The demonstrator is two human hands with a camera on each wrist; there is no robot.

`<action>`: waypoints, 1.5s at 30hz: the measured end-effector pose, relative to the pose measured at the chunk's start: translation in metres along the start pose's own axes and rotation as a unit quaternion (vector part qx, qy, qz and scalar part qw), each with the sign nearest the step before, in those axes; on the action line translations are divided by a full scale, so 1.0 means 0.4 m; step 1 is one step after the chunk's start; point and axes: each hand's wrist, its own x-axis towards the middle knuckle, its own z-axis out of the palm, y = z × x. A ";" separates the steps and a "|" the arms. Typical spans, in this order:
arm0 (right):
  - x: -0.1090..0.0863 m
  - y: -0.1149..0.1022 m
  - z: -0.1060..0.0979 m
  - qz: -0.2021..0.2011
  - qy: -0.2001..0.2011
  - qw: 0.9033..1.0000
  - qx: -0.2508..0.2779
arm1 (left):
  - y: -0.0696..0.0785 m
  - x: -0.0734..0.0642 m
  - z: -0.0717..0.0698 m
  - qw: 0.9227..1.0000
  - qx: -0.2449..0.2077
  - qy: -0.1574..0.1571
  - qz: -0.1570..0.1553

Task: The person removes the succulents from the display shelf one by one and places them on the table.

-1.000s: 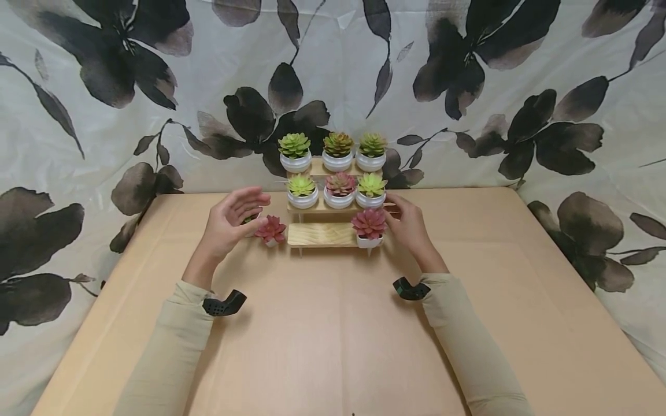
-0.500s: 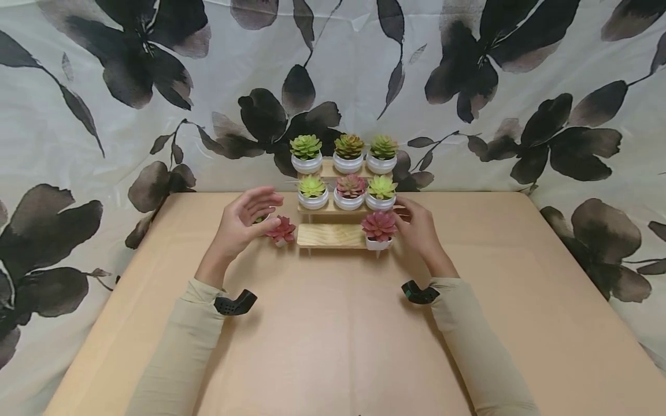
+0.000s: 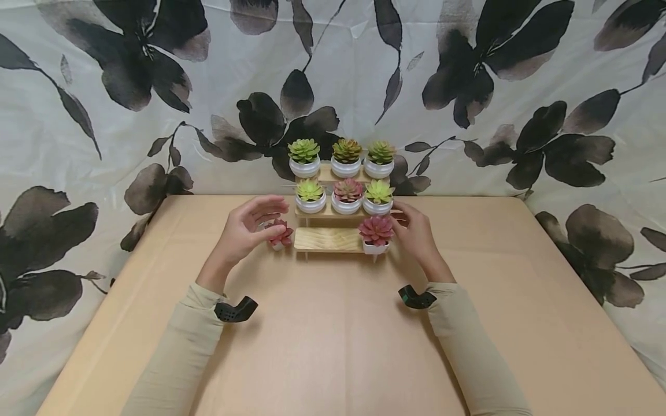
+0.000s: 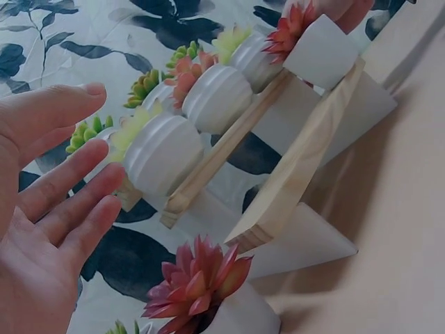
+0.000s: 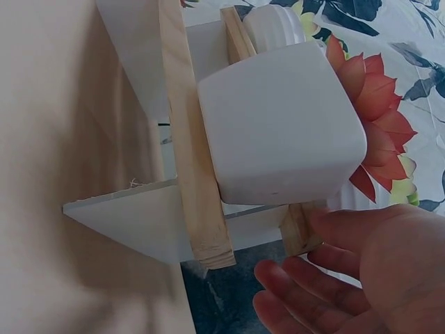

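Hanging with thumb and fingers parted, the person's left hand holds nothing, near a red succulent on the table, just left of the tiered stand. The right hand sits at the stand's other end, fingers about the middle shelf; I can't tell whether they grip. Another red plant occupies the bottom shelf, right side, and six potted succulents stand on the tiers above.

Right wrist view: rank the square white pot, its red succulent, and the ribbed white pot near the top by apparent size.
1. Square white pot
2. Red succulent
3. Ribbed white pot, partly hidden and farther away
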 end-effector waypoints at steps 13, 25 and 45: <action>-0.008 -0.007 0.011 0.005 -0.008 1.000 0.002 | -0.002 -0.012 0.014 1.000 -0.001 -0.022 0.003; -0.004 0.001 -0.010 0.007 -0.002 1.000 -0.004 | 0.006 0.002 0.067 0.998 0.030 -0.051 0.002; 0.001 0.007 -0.001 -0.003 -0.002 1.000 0.018 | -0.021 0.003 0.144 0.996 0.000 -0.093 -0.004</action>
